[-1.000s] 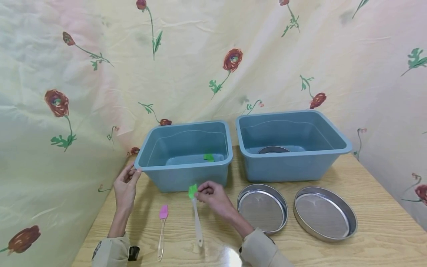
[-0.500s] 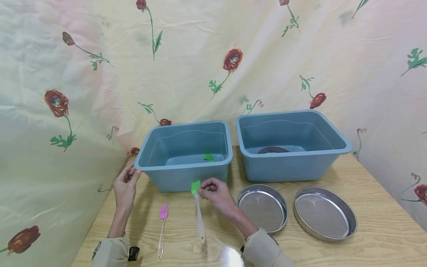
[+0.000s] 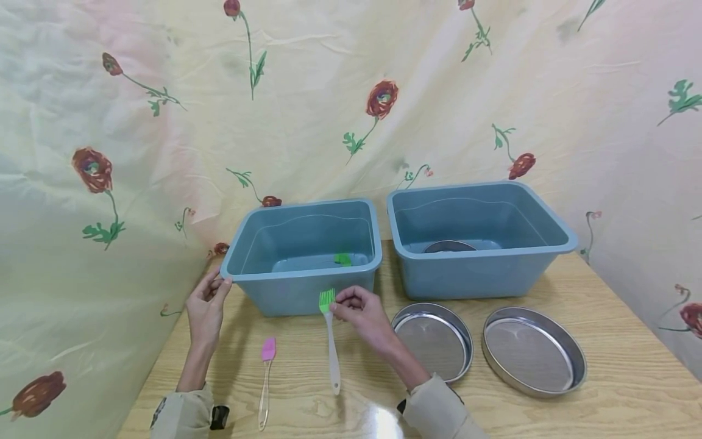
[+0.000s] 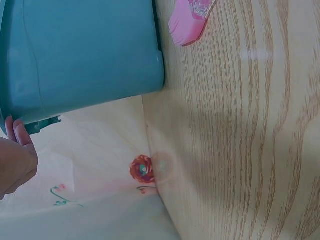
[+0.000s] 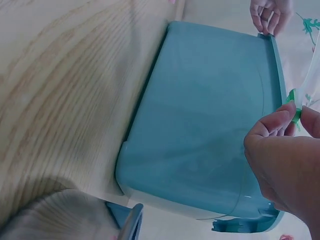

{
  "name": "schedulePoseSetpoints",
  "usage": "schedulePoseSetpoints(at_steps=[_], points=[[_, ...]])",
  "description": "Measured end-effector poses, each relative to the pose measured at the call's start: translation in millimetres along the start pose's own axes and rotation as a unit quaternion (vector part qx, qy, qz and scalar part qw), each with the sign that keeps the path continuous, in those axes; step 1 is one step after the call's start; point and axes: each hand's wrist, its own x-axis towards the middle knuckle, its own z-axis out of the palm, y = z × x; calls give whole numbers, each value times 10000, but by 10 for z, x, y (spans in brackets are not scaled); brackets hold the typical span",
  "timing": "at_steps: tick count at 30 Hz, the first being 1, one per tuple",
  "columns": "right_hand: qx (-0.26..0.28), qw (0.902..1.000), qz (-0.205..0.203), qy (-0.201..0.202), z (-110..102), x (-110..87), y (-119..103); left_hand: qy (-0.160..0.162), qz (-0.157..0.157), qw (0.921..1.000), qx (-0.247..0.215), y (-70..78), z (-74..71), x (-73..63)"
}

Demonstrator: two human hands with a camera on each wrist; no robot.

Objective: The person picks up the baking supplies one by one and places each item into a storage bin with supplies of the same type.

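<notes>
Toward the far left corner of the bench [image 3: 237, 369], the left tub [image 3: 296, 296] is standing upright, probably light for its size and slightly springy in the walls, its folded rim offering the surest hold. Rightward, past the pink brush [image 3: 267, 358] lying flat, the green brush [image 3: 332, 344] is hanging in front of the tub, seemingly clear of the wood, bristles pointing toward the bench's far edge, handle toward the near one. It is likely weighing little, soft at the head, stiff and perhaps slippery along the handle, so the join between them is looking like the best place to pinch. The left grip [image 3: 205, 312] is pinching the tub's near left rim corner, forearm running alongside the bench's left edge; the right grip [image 3: 366, 316] is pinching the green brush's head beside the handle, forearm slanting in from the bench's near side
</notes>
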Motion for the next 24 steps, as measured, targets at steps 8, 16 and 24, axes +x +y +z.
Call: schedulePoseSetpoints(at_steps=[8, 16, 24], points=[[58, 9999, -63, -61, -14, 9, -31, 32, -13, 9999, 123, -6, 1, 0], [177, 9998, -55, -15, -39, 31, -91, 31, 68, 10000, -23, -2, 1, 13], [277, 9995, -124, 1, -50, 52, -155, 39, 57, 9999, 87, -4, 5, 7]])
